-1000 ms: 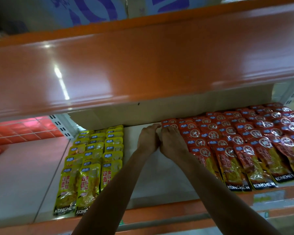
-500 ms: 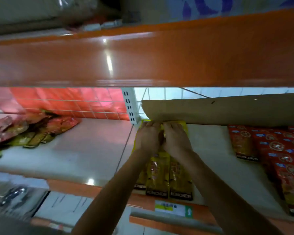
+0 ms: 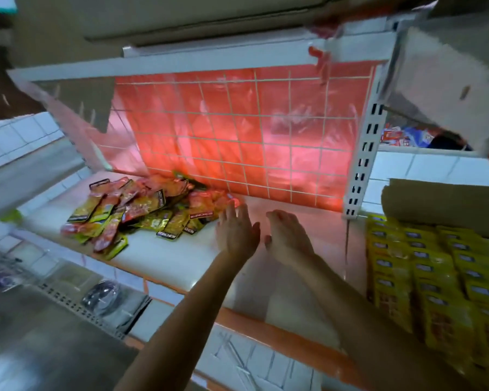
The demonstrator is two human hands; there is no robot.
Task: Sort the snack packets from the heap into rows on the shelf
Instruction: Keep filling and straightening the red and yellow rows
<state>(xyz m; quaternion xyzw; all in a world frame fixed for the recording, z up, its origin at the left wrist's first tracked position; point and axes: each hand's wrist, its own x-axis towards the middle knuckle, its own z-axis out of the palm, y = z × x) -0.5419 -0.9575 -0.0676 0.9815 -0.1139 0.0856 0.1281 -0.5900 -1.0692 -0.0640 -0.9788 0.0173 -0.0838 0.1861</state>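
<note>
White, smooth shelf board [image 3: 167, 255] lies under two bare hands, both held above it and grasping nothing. The left hand [image 3: 236, 235] is flat, palm down, its fingers [image 3: 228, 214] straight and stretched toward the heap of snack packets [image 3: 141, 210]; the fingertips reach the heap's right edge, though whether they touch it cannot be told. The right hand [image 3: 287, 238] hangs just beside the left, relaxed, its fingers loosely bent downward, well apart from any packet

The one heap sits on the left part of the board, near the back: glossy, flat, oblong foil pouches in red and in yellow-green, each with a black band at one end, lying crossed and overlapped at all angles, too jumbled to count. Behind it stands a white wire grid [image 3: 254, 88] with a crinkled red-orange plastic sheet [image 3: 237, 136] showing through it. One white slotted metal upright [image 3: 362, 153] closes the bay on the right. Past it, yellow packets [image 3: 435, 277] lie shingled in neat rows running front to back; blur hides the exact number of rows. One sheet of brown cardboard [image 3: 441, 198] stands behind them. An orange strip [image 3: 266, 331] edges the shelf front
</note>
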